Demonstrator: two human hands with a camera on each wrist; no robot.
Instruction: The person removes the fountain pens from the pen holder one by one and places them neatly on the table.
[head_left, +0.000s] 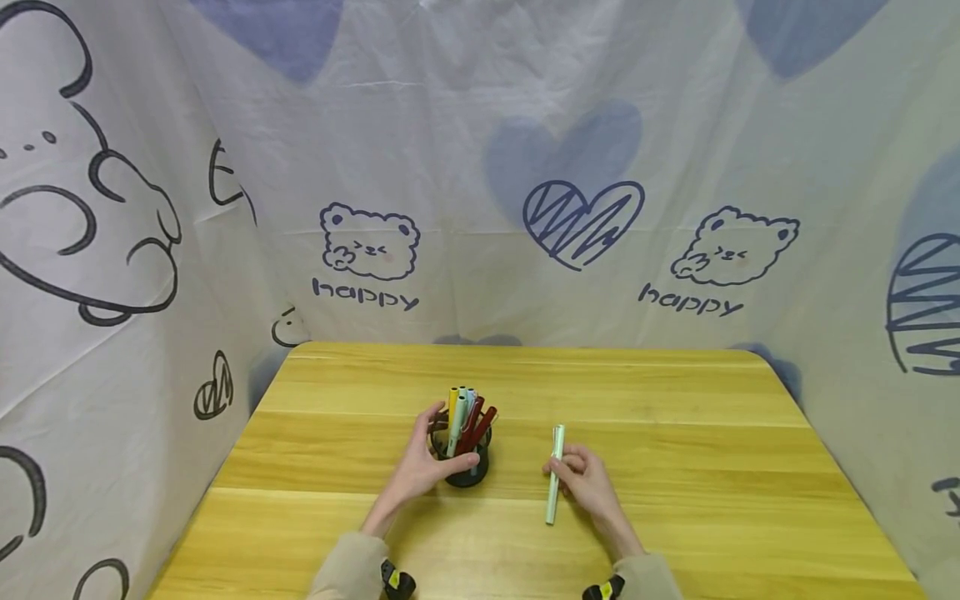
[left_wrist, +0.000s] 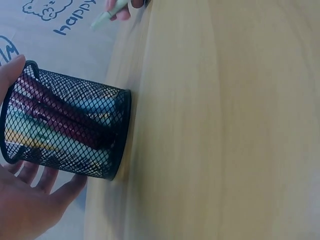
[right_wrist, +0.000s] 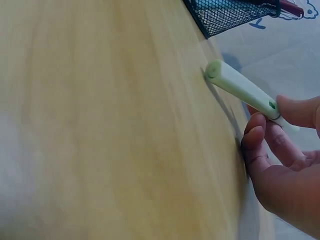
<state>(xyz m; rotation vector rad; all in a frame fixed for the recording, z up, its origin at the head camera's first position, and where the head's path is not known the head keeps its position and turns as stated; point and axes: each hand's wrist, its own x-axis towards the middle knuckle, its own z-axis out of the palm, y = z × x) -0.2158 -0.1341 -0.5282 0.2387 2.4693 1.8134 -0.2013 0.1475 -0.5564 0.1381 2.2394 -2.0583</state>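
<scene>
My left hand (head_left: 415,473) is around a black mesh pen cup (head_left: 467,478), thumb on the near side and fingers on the far side. In the left wrist view the thumb lies at the rim of the mesh cup (left_wrist: 65,120). Upright in it lean several pens, among them a yellow pen (head_left: 453,402), a pale green pen (head_left: 457,423) and dark red pens (head_left: 484,422). To the right, my right hand (head_left: 592,487) pinches another pale green pen (head_left: 552,497) between thumb and fingers. Close up, this pen (right_wrist: 240,89) points one blunt end toward the tabletop.
Both hands work over a yellow wood-grain table (head_left: 712,467). A pale curtain (head_left: 465,150) with hearts and bear drawings hangs behind the table and along its sides. Dark wrist cameras (head_left: 397,581) are strapped over the beige sleeves (head_left: 348,571).
</scene>
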